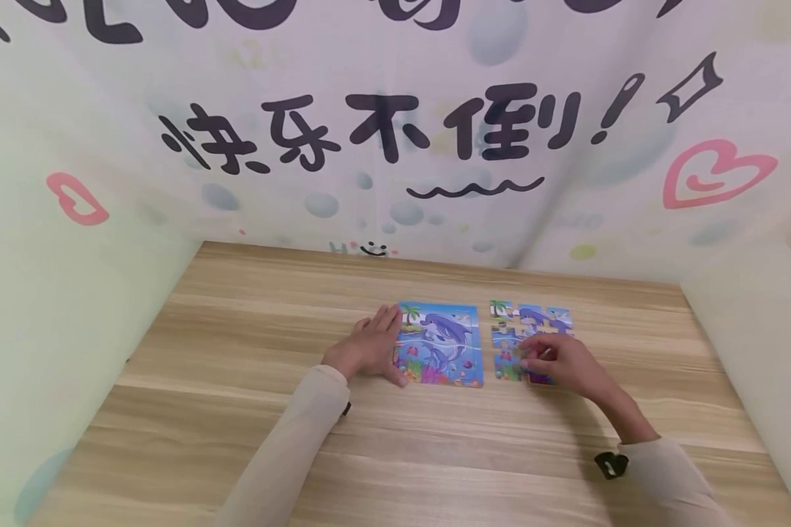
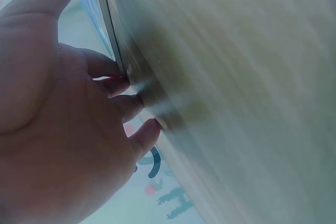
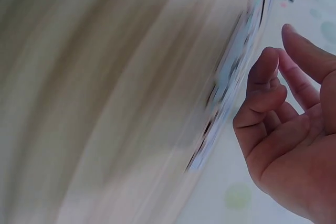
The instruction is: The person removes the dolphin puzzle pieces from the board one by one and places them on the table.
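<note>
A square dolphin jigsaw board (image 1: 438, 344) lies flat on the wooden table, its picture whole. Along its left edge rests my left hand (image 1: 369, 345), thumb near the lower corner; the left wrist view has these fingers (image 2: 147, 137) extended down to the tabletop beside the board's edge. To the right of the board lie several loose jigsaw pieces (image 1: 506, 366) with a matching dolphin picture, set out with gaps between them. Over these pieces is my right hand (image 1: 567, 364), hiding some of them. Its fingers (image 3: 262, 103) curl loosely, thumb apart, and no piece shows between them.
The wooden table (image 1: 461, 454) meets a white printed cloth (image 1: 382, 212) with black writing at the back. Pale walls (image 1: 72, 307) stand at both sides. A small black object (image 1: 611, 465) is at the right wrist.
</note>
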Available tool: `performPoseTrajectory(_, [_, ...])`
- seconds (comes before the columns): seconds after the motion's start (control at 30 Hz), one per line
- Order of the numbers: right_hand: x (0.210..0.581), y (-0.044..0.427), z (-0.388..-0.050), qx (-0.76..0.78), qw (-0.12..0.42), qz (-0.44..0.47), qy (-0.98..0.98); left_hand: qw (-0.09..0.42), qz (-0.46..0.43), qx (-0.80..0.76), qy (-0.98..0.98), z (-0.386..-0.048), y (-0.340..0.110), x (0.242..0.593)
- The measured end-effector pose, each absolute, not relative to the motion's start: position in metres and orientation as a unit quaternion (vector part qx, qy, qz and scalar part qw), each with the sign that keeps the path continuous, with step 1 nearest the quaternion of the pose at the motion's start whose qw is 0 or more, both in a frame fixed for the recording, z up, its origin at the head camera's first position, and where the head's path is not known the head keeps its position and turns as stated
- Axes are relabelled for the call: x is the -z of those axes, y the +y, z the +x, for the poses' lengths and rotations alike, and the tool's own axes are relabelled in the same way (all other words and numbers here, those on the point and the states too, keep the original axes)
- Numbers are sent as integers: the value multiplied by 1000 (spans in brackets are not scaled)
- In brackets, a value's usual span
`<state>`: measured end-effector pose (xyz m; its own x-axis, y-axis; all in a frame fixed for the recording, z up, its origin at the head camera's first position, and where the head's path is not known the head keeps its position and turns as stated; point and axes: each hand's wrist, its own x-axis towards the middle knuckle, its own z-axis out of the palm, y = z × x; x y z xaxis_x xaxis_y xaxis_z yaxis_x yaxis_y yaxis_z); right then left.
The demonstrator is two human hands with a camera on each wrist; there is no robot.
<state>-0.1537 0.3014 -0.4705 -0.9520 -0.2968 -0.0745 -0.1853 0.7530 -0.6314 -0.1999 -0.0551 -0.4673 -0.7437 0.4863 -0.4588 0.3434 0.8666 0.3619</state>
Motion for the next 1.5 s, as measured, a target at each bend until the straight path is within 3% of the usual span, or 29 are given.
performPoseTrajectory(0.27, [474, 253, -155, 339, 97, -149, 924, 279, 226, -126, 925, -200, -55, 467])
performPoseTrajectory(0.73, [475, 188, -160, 225, 104, -159, 956, 275, 231, -126, 925, -200, -53, 465])
performPoseTrajectory(1.5, [469, 176, -158, 247, 125, -134, 952, 279, 228, -126, 924, -201, -54, 466])
